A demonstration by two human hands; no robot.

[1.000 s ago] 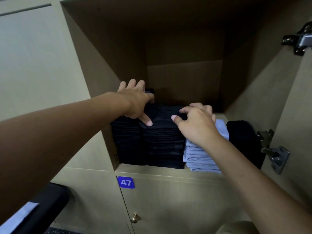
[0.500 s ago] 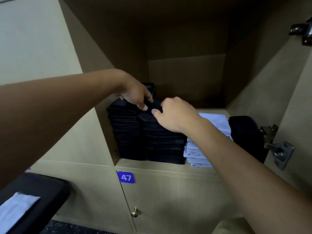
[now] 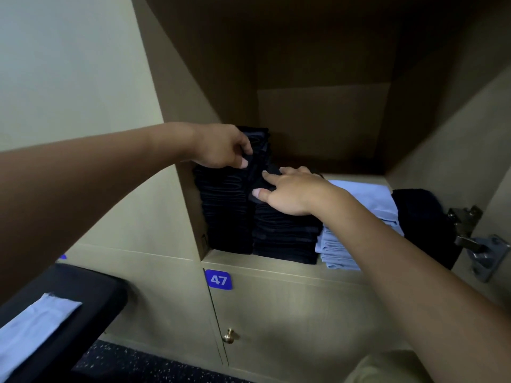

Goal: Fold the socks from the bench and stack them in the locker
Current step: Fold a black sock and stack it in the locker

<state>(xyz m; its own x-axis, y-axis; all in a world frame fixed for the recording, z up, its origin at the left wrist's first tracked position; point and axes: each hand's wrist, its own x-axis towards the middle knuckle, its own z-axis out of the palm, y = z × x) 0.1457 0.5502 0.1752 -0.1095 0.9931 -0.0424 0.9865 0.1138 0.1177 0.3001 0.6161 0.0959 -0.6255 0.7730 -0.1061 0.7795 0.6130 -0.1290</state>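
Head view: your left hand pinches the top dark sock over the left dark stack in the locker; your right hand lies flat, fingers straight, pressing the middle dark stack, gripping nothing. Risk: both stacks are tall w/ a gap btwn them, so a sideways tug could tip the top layers or unfold the sock. Both arms reach fwd, left higher. Light-blue stack sits just right; one light sock is left on the counter.
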